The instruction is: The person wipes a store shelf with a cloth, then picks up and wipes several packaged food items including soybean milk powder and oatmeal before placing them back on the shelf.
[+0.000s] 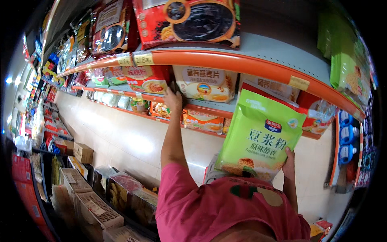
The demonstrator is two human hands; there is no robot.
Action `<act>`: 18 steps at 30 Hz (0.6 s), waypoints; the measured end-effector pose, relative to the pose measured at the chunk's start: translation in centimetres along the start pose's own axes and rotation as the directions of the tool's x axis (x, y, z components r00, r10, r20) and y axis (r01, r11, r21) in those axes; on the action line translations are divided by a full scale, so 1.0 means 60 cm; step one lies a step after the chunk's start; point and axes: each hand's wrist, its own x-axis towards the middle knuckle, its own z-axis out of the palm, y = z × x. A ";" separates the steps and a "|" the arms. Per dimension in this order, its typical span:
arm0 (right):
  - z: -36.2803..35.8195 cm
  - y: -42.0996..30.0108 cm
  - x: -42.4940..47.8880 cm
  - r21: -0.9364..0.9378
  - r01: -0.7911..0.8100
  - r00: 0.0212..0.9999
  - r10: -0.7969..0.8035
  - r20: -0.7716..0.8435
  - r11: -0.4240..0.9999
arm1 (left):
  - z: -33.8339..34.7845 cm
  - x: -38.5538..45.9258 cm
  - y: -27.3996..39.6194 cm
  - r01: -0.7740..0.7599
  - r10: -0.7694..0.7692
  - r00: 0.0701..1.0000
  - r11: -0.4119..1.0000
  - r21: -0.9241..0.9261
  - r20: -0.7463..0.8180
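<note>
My right hand [289, 162] grips the lower right edge of a large green plastic food bag [263, 133], printed with writing and a picture of soybeans. The bag leans upright in front of my chest and covers part of the shelf. My left hand [173, 99] reaches to the middle shelf, into a dark gap between a red food bag [146, 79] and a cream bag [205, 83]. Its fingers are at the red bag's right edge, partly hidden in shadow; whether they grip it is unclear.
An orange shelf edge [211, 58] with price tags runs above my left hand. Red bags with a black bowl pictured [199, 22] stand on top. Behind me are plastic baskets [98, 210] and a cardboard box [83, 153]. Blue bottles [347, 135] line the right shelf.
</note>
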 end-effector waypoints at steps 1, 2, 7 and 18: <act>-0.002 0.002 0.000 -0.004 -0.004 1.000 0.004 -0.006 1.000 | -0.012 -0.004 -0.004 -0.110 0.104 0.991 0.991 -0.073 -0.079; -0.004 0.003 0.002 -0.009 -0.007 1.000 0.007 -0.012 1.000 | -0.021 -0.022 0.000 -0.189 0.160 0.972 0.968 -0.164 -0.172; -0.014 0.020 0.001 0.006 0.042 0.999 -0.042 0.022 0.999 | -0.125 -0.178 0.071 0.320 0.107 0.878 0.591 -0.740 0.466; -0.025 0.036 -0.037 0.006 -0.004 0.994 0.003 0.113 1.000 | -0.186 -0.375 0.162 0.383 0.379 0.607 0.630 -0.675 0.698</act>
